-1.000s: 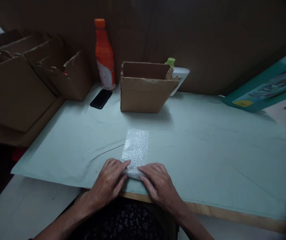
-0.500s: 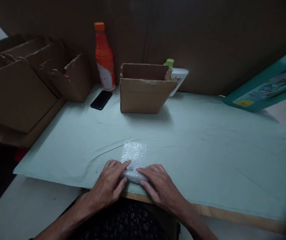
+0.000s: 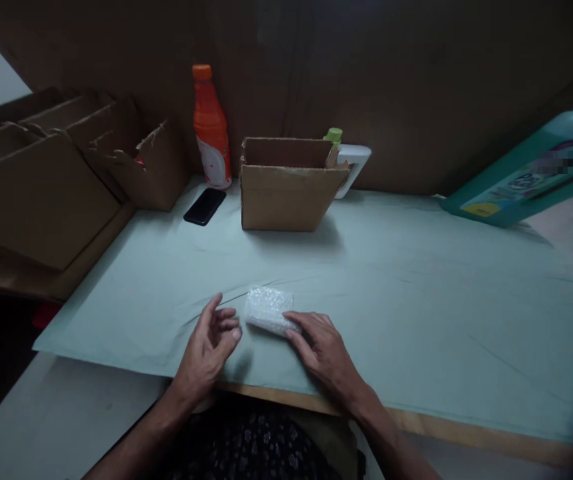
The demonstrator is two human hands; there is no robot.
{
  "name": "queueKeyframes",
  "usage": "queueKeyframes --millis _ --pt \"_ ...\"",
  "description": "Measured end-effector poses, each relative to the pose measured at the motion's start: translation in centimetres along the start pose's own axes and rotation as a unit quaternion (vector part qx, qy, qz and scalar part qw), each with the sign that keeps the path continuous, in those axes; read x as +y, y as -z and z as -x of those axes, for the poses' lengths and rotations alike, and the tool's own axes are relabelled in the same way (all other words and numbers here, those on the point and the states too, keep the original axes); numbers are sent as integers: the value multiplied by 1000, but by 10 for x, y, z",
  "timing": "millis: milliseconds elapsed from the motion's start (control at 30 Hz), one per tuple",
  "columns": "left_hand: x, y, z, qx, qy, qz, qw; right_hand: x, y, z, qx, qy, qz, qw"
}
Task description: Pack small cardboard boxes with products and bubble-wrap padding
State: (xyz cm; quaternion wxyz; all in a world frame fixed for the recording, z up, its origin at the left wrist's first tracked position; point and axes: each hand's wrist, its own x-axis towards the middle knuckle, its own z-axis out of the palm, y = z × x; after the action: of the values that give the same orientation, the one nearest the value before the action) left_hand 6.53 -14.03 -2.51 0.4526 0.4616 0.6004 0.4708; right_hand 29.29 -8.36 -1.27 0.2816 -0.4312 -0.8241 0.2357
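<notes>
Low in the frame, just left of center, the left hand [image 3: 209, 347] is hovering beside the bundle [image 3: 267, 310], fingers loosely curled and spread, gripping nothing and apparently not touching it. The right hand [image 3: 322, 347] is lying flat at center bottom, its fingertips pressing on the bundle's near right edge, probably to keep the rolled bubble wrap from springing open. The bundle itself is sitting on the counter [image 3: 416, 313] just above the two hands, a short, tight roll lying crosswise. A pale green sheet is covering the counter, likely as a soft working surface, and is wrinkling a little near the roll. Farther up, at center, an open box [image 3: 289, 193] is standing upright, mouth up, within easy reach. Just left of it a phone [image 3: 205, 206] is lying flat, and behind that an orange bottle [image 3: 211, 130] is standing against the back wall. A white jug [image 3: 352, 167] with a green cap is peeking out behind the box. Torn cartons [image 3: 66, 167] are filling the upper left, and a teal package [image 3: 526, 177] is leaning at the upper right.
</notes>
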Motion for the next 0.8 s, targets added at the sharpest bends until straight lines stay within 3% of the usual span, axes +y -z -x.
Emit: queueKeyframes --millis 100,167,333,467,567,633,700,767,800 --pt "-1 -4 5 -61 68 118 989 -8 4 2 -43 -44 -59 996" --pt "2 -10 3 -70 73 160 982 -11 4 5 -68 -41 -77 994" --pt "8 -26 2 -60 38 201 977 -7 5 11 17 -67 -101 992" --pt "7 -28 1 -75 -22 137 988 -1 10 8 -48 -139 -215 965" --pt "22 -19 -25 -39 -139 -35 989 14 20 3 21 -171 -158 972" --pt "48 -11 -58 4 -261 -176 949 29 29 2 63 -174 -108 977" --pt "82 -5 -103 58 -380 -289 877 42 34 2 62 -174 -73 980" --pt "116 -4 -154 95 -437 -365 816 50 35 4 57 -176 -56 981" --pt "130 -5 -179 100 -439 -397 800 53 34 5 59 -177 -53 981"
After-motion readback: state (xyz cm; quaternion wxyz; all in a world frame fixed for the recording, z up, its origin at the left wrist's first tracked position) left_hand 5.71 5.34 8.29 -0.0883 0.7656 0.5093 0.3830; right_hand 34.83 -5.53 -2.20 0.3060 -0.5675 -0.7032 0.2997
